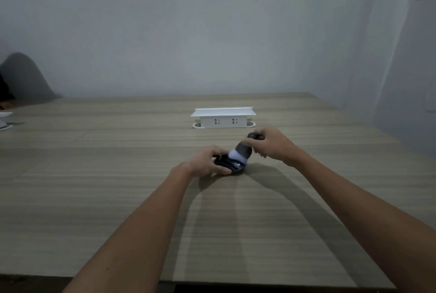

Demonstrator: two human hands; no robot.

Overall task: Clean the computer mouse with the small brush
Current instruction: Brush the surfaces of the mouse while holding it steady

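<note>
Cleaning appears underway: at frame centre, the left hand [205,163] clamps its fingers around the black computer mouse [232,165] on the table [94,174], while the right hand [271,143] pinches the small brush [240,151], bristles touching the mouse's top; remaining dirt cannot be judged.

Tilted brush [241,150] on black mouse [232,165]

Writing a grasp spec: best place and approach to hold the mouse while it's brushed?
Pinch the mouse across its long sides from the left, low near the table, as the left hand does. That leaves the domed top open to the brush, which the right hand brings in tilted from upper right.
</note>
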